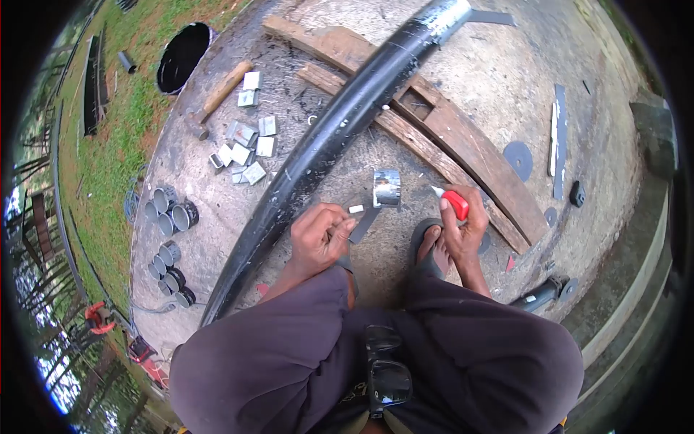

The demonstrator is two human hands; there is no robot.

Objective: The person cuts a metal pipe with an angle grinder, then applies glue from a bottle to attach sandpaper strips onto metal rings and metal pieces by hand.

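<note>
My right hand [466,224] is wrapped round a small red glue bottle [455,205], whose white nozzle points up and left. My left hand [318,235] is closed in a pinch, and what sits between its fingers is hidden. A small white piece [356,209] shows right at those fingertips; I cannot tell whether they grip it. Just beside the thumb runs a flat grey strip [364,225], reaching up to a short, shiny grey pipe ring [387,189]. Left of both hands a long black pipe [318,148] lies diagonally, propped over wooden beams [470,137].
A hammer [223,98] lies at upper left near several grey cut pieces [242,135]. Several short pipe rings [165,195] stand at the left edge. Grey discs [517,160] and strips [559,145] lie to the right. A black bucket [186,58] is by the grass.
</note>
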